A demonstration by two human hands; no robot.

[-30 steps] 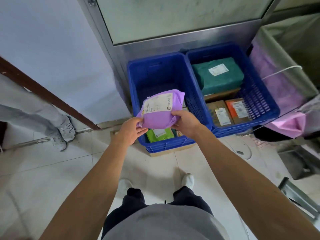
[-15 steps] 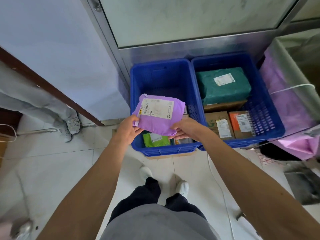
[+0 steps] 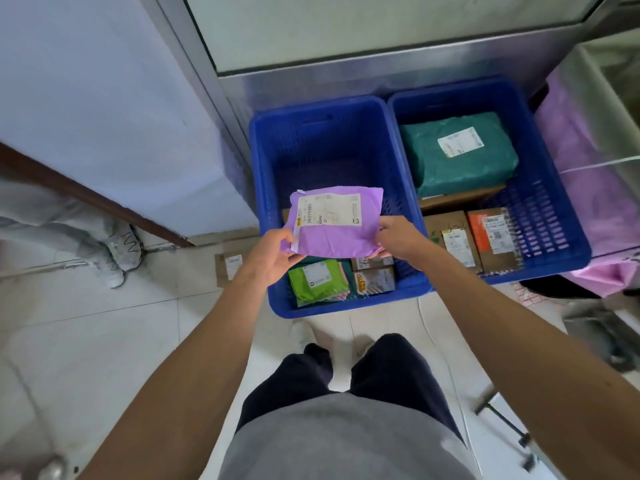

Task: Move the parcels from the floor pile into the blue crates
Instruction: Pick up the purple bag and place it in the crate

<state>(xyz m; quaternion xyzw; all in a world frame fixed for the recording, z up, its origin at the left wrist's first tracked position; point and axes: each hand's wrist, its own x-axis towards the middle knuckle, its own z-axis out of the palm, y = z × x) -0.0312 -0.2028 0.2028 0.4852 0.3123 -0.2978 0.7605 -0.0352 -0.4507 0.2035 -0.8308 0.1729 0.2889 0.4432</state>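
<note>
Both hands, left (image 3: pixel 273 252) and right (image 3: pixel 398 237), still grip purple parcel (image 3: pixel 334 225), now flatter, over left crate (image 3: pixel 270 188).

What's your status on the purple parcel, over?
Left hand and right hand both gripping purple parcel. Parcel held over left crate, not yet in. Far half of crate bare, nothing in the way.

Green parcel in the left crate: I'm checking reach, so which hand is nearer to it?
Left. The left hand hovers just above-left of the green parcel; the right hand is farther right.
</note>
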